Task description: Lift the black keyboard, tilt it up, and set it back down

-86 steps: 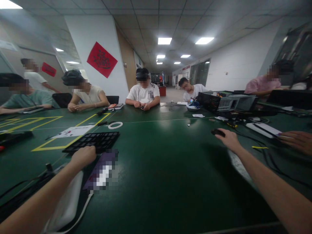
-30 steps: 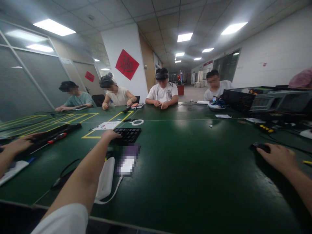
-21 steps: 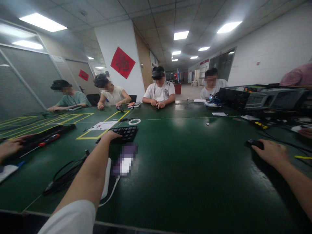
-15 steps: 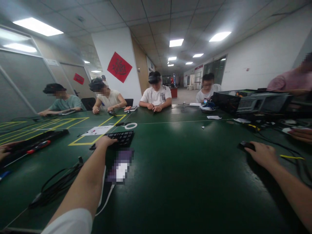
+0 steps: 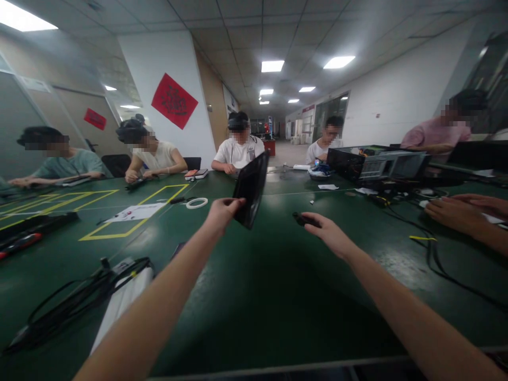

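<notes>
My left hand (image 5: 222,210) grips the near end of a black keyboard (image 5: 251,186) and holds it up off the green table (image 5: 257,296), tilted on edge. My right hand (image 5: 327,231) is closed on a small black object (image 5: 302,218), which looks like a mouse, resting low over the table just right of the keyboard. Both forearms reach out from the near edge.
A white flat device (image 5: 121,301) and black cables (image 5: 67,301) lie at near left. A white ring (image 5: 197,203) and a paper (image 5: 135,212) sit inside yellow tape lines. Open computer cases (image 5: 373,165) stand at right. Another person's hand (image 5: 452,210) rests at right; several people sit around.
My left hand has lifted the keyboard off the table and brought it toward the middle. My right hand has slid the black object leftward, closer to the keyboard.
</notes>
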A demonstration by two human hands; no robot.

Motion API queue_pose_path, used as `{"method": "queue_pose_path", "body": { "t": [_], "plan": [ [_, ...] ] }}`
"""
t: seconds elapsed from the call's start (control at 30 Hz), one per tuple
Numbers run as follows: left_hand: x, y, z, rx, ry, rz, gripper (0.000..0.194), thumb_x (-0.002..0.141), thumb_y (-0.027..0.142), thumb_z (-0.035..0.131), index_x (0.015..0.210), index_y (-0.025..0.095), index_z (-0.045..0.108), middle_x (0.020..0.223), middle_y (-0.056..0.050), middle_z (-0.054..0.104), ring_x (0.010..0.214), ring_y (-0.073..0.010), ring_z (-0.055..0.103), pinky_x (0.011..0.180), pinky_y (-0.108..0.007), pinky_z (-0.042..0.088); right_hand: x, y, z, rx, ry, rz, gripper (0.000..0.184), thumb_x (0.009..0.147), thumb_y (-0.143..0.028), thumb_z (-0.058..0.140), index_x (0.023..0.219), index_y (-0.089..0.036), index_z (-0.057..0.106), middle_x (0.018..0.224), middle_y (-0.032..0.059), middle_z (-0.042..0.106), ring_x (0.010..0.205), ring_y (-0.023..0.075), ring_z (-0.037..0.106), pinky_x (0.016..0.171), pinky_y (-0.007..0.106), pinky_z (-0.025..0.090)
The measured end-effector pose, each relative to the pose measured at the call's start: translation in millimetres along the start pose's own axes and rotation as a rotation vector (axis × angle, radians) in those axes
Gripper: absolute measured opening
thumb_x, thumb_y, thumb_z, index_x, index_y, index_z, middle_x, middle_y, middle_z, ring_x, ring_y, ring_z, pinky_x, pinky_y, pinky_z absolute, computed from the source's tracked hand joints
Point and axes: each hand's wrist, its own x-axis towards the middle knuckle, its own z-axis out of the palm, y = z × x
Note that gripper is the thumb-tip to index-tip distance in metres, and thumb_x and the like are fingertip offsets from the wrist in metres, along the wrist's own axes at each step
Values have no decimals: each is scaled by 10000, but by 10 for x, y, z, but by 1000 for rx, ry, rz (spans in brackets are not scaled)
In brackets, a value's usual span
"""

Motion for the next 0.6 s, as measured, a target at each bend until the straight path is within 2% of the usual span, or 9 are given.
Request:
{"method": "queue_pose_path", "body": {
  "t": [0.1,0.2,0.27,0.37,0.47,0.6],
  "plan": [
    [-426,-85,485,-173,-151,2,393,568,428,746,847,163,663,806,-81,680,768,-221,621,689,-323,464,-161,-101,273,245,-125,-41,502,715,-389,657,1179,-227,553,1244,62,585,1157,233,524,1041,439,356],
    [-644,-286,689,-219,-259,15,440,528,367,796,890,180,630,825,-73,650,770,-207,605,705,-329,459,-265,-34,361,367,-218,-81,467,653,-452,717,1061,-246,618,1140,54,640,1105,264,559,999,467,403],
    [-690,-398,719,-228,-331,30,485,522,361,807,925,176,611,843,-67,629,769,-197,591,704,-327,453,-273,71,358,373,-236,-74,436,645,-476,722,1005,-243,642,1094,54,654,1072,276,575,976,488,422],
    [-695,-488,706,-227,-401,72,521,518,358,814,950,164,597,870,-61,602,775,-183,572,708,-318,445,-223,260,339,347,-257,-58,445,677,-463,706,1050,-232,639,1128,59,642,1091,275,565,994,499,411],
    [-691,-507,688,-191,-416,100,511,543,353,806,966,153,602,860,-59,592,776,-184,564,709,-316,440,-170,403,363,282,-269,-110,479,690,-447,700,1120,-249,622,1200,54,614,1142,278,536,1031,506,378],
    [-712,-526,695,-26,-404,120,519,565,351,799,1006,147,618,892,-76,603,797,-206,564,711,-335,447,-157,434,436,259,-246,-165,390,710,-462,665,1057,-285,659,1171,33,634,1106,270,560,1056,499,361]
  ]
}}
